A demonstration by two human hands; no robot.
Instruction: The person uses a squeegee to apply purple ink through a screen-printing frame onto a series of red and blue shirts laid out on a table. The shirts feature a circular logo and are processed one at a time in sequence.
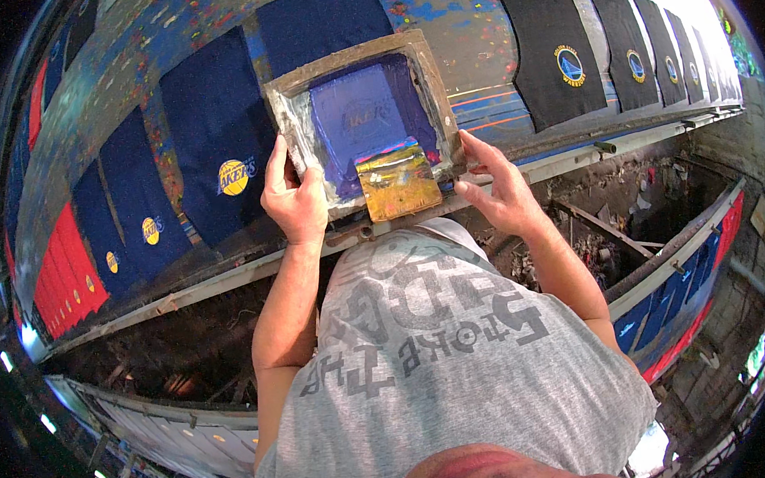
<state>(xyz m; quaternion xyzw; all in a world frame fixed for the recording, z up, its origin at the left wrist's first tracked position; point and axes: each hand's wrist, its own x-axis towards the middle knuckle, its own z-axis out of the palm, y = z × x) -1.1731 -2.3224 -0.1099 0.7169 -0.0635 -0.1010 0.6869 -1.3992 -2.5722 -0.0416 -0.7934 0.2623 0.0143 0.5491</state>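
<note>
A screen printing frame (pixel 280 114), with a worn, paint-crusted wooden border and blue-purple mesh, is in front of me over the table's near edge. My left hand (pixel 296 196) grips its left side near the lower corner, thumb at the front. At the opposite side, my right hand (pixel 500 184) holds the lower right edge between fingers and thumb. Inside the frame a squeegee (pixel 398 184), stained yellow and orange, leans over the lower border; neither hand touches it. A navy fabric panel (pixel 216 118) with a round yellow print lies left of the frame.
The long, paint-spattered table (pixel 468 54) carries more navy panels, red panels (pixel 68 276) at the far left and black panels (pixel 553 27) with round prints at the right. A metal rail (pixel 562 160) follows its near edge. Another table with fabric (pixel 688 295) stands at right.
</note>
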